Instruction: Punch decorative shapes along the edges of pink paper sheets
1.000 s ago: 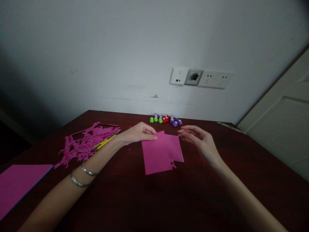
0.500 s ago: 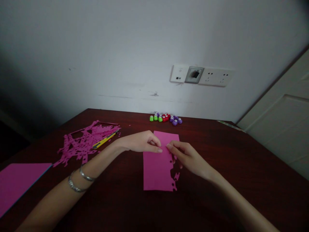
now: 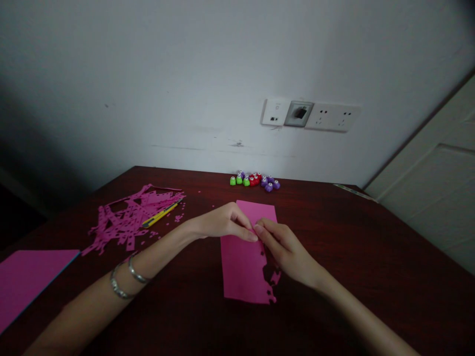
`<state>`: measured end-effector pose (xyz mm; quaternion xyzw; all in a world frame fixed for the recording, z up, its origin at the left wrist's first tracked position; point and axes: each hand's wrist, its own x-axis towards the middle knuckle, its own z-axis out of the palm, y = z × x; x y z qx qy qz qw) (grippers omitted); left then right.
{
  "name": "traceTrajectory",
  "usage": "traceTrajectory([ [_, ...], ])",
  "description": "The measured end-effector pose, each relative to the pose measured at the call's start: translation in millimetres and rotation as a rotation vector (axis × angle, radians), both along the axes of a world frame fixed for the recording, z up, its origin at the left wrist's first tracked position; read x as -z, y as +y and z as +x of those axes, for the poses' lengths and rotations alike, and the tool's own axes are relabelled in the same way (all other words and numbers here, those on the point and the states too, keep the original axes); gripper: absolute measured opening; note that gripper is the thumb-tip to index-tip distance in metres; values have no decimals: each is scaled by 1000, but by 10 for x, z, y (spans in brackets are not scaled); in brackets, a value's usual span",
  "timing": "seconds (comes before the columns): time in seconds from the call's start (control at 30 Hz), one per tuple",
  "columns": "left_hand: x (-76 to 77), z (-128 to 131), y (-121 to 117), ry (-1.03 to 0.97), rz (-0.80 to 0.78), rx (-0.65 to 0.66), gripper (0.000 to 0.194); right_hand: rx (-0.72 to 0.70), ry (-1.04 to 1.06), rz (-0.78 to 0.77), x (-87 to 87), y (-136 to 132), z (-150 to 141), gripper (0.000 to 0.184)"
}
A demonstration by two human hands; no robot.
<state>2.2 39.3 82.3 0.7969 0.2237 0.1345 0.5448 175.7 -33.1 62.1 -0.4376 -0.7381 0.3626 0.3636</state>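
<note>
meanwhile, both hands (image 3: 258,235) pinch the pink sheet (image 3: 241,269), scraps (image 3: 126,220) and yellow cutter (image 3: 160,216) lying leftward.

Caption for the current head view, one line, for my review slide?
Both hands grip a pink sheet with a ragged, punched edge; pink scraps lie beside a yellow cutter.

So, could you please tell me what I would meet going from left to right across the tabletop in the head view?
Pink sheet with a blue edge, heap of pink scraps, left hand, right hand, thin pale strip.
</note>
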Motion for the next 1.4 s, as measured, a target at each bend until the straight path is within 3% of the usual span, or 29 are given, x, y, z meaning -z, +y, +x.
traceTrajectory([
  [0.3,-18,18,-46,-30,-48,-76,25,48,15,55,38,-26,-23,34],
  [0.67,11,57,-40,-56,-119,-133,17,101,23,17,87,-41,-57,30],
  [1.1,63,93,-18,-62,-123,-136,20,189,-33,199,160,18,-39,31],
  [1.4,33,-5,30,-37,-42,-33,21,102,34,-7,32,36,36,35],
])
